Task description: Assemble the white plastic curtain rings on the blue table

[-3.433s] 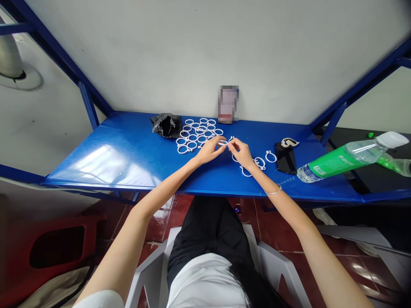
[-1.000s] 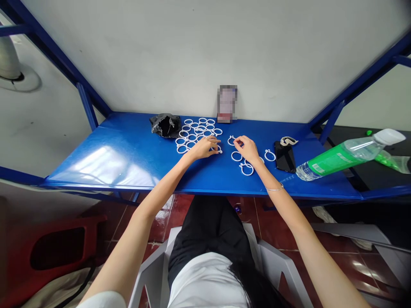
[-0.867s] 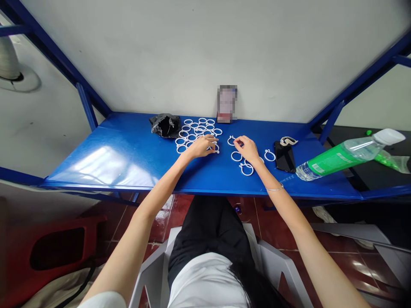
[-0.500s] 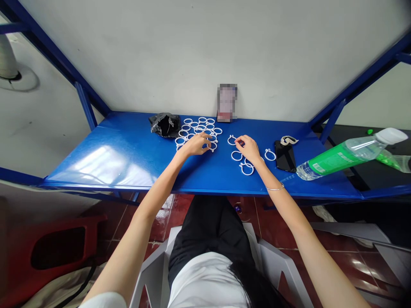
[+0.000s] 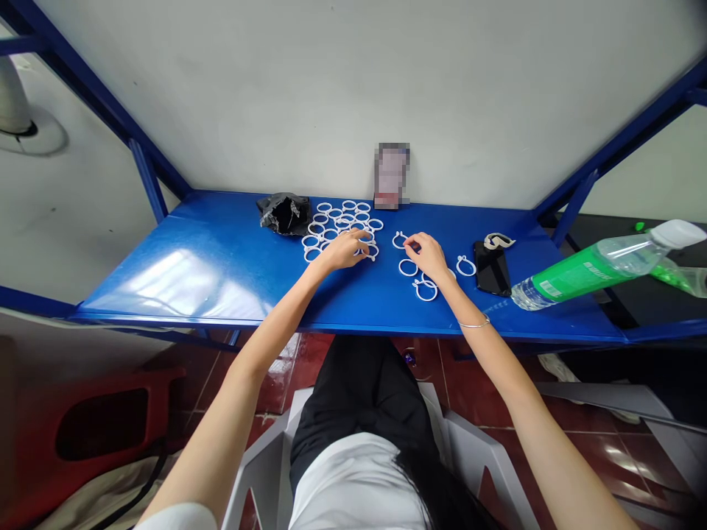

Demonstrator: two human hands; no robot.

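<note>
My left hand [image 5: 347, 249] is at the right side of a cluster of white plastic curtain rings [image 5: 312, 255], its fingers curled on a ring [image 5: 374, 257] at the cluster's edge. Each ring that shows clearly has a small eyelet. Thumb and fingertips of my right hand [image 5: 426, 252] pinch another white curtain ring [image 5: 397, 241] at its right side, low over the blue table [image 5: 221, 250]. Several more rings lie below and beside this hand, among them a single ring [image 5: 408, 268] and one [image 5: 426, 291] near the front. My right wrist and forearm partly cover others.
A crumpled black plastic bag [image 5: 283, 214] lies open left of the cluster. Against the wall leans a blurred phone-shaped object [image 5: 392, 177]. On the right are a black phone [image 5: 491, 269], a white coiled item [image 5: 498, 241] and a green-labelled water bottle [image 5: 585, 274].
My left hand has slid slightly right, and the ring under its fingertips has shifted right with it. My right hand stays in place on its ring.
</note>
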